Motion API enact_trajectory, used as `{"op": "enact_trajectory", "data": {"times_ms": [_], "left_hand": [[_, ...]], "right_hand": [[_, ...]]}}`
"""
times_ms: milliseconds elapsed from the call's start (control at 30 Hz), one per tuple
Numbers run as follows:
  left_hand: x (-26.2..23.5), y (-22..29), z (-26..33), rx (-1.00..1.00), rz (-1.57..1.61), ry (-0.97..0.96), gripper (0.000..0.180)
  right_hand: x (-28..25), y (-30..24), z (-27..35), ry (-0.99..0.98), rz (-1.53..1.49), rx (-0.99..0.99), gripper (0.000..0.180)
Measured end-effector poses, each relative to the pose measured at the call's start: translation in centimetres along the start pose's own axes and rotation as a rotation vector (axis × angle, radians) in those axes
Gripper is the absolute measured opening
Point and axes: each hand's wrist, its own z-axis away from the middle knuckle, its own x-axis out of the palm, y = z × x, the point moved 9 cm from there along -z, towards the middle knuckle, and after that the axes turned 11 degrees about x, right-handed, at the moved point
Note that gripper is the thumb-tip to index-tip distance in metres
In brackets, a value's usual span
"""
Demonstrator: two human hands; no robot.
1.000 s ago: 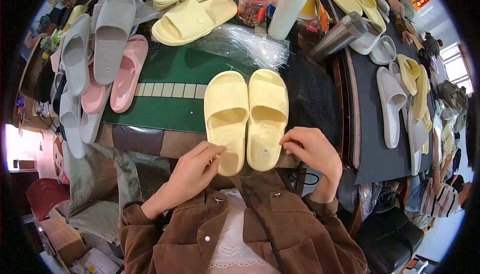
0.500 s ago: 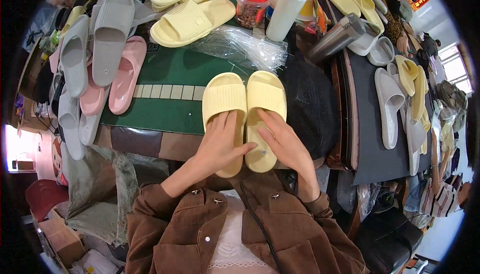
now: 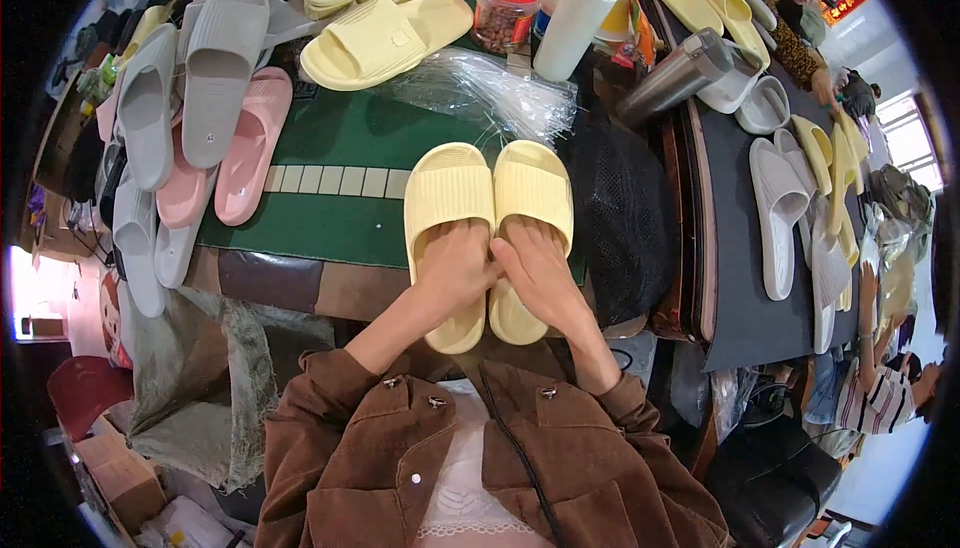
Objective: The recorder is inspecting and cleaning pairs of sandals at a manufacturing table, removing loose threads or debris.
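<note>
A pair of pale yellow slide slippers lies side by side on the green table mat (image 3: 330, 218), toes pointing away from me. My left hand (image 3: 455, 268) rests flat on the footbed of the left slipper (image 3: 447, 193), fingers slid toward its strap. My right hand (image 3: 537, 268) lies the same way on the right slipper (image 3: 533, 188). Both hands touch each other at the inner edges. The slippers' heels overhang the table's near edge by my brown jacket.
Grey, pink and yellow slippers (image 3: 215, 68) are piled at the left and back. Clear plastic bags (image 3: 480, 88), a red-lidded jar (image 3: 505, 8), a white tumbler (image 3: 580, 13) and a steel flask (image 3: 675, 78) stand behind. A black mesh bag (image 3: 620, 218) lies right; more slippers (image 3: 780, 198) beyond.
My hands moved from the slippers' heels at the table edge forward onto the footbeds, coming together over the pair. The slippers stayed in about the same spot.
</note>
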Motion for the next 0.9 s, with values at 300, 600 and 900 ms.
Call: {"op": "enact_trajectory", "data": {"times_ms": [300, 600, 900], "left_hand": [[-0.6, 0.6, -0.3, 0.02, -0.046, 0.068, 0.039], [-0.9, 0.1, -0.3, -0.104, 0.162, -0.01, 0.06], [-0.6, 1.0, -0.3, -0.04, -0.058, -0.104, 0.074]], "right_hand": [[-0.3, 3.1, 0.1, -0.227, -0.907, 0.421, 0.051], [0.3, 4.0, 0.2, -0.216, -0.8, 0.406, 0.064], [0.8, 3.3, -0.3, -0.12, -0.546, 0.156, 0.061]]}}
